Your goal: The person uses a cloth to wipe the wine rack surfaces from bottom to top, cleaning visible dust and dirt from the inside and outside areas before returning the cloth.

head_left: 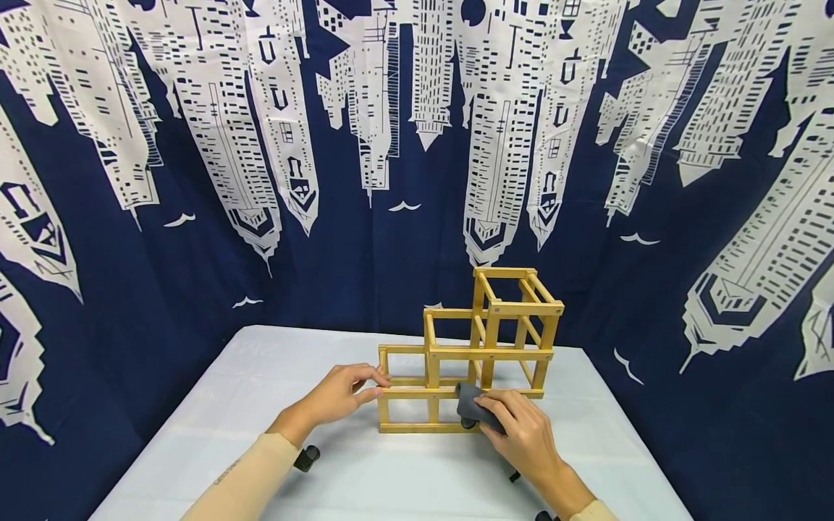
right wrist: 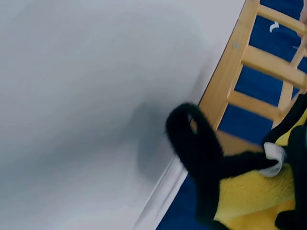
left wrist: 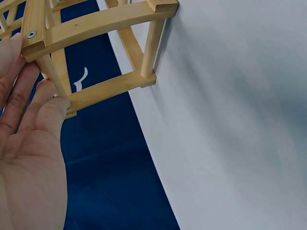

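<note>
While the left hand (head_left: pixel 335 396) pinches the wooden rack (head_left: pixel 462 353) at its 9 o'clock corner, apparently steadying it, the right hand (head_left: pixel 526 435) grips grey cloth (head_left: pixel 470 399) at 6 o'clock, seemingly keeping fabric against wood; rack stands 12 o'clock on table (head_left: pixel 404 477).

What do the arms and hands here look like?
They are a person's. The left hand and right hand are bare, with no gloves. The left sleeve is pale cream with faint lettering, too small to read; only the edge of a similar right sleeve shows. A small black piece beside the left sleeve may be part of a wrist camera.
</note>
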Available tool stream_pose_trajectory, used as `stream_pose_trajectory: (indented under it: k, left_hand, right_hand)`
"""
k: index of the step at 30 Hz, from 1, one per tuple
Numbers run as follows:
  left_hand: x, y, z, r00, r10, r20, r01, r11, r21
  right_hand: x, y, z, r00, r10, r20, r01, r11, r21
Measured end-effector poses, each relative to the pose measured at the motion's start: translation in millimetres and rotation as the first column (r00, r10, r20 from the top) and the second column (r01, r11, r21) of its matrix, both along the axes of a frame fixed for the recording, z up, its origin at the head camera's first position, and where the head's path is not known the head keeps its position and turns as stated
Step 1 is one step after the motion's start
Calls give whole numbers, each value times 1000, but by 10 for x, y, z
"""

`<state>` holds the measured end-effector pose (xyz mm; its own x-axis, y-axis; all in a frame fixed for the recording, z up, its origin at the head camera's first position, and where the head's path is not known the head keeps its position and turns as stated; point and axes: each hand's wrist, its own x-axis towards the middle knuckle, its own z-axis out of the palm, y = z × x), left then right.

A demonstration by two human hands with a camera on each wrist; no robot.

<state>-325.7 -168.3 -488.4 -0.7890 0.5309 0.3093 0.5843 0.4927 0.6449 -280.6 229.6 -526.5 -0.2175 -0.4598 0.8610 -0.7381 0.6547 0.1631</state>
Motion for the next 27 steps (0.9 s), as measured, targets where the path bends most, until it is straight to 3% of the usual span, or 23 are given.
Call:
stream_pose_trajectory:
  k: [6, 21, 27]
  left_hand:
    - [1, -7, 8, 1000, 4, -6, -4, 1000, 16]
    - [5, -16, -9, 1000, 21, 4, -21, 1000, 4]
    - [22, -14, 19, 999, 45, 21, -45, 999, -14]
  right_hand:
    - [-64, -304, -28, 998, -57, 28, 56, 998, 28]
    - [-88, -1198, -63, 999, 27, 35, -29, 998, 53]
    - [-85, -1486, -21, 998, 3, 57, -7, 997, 82]
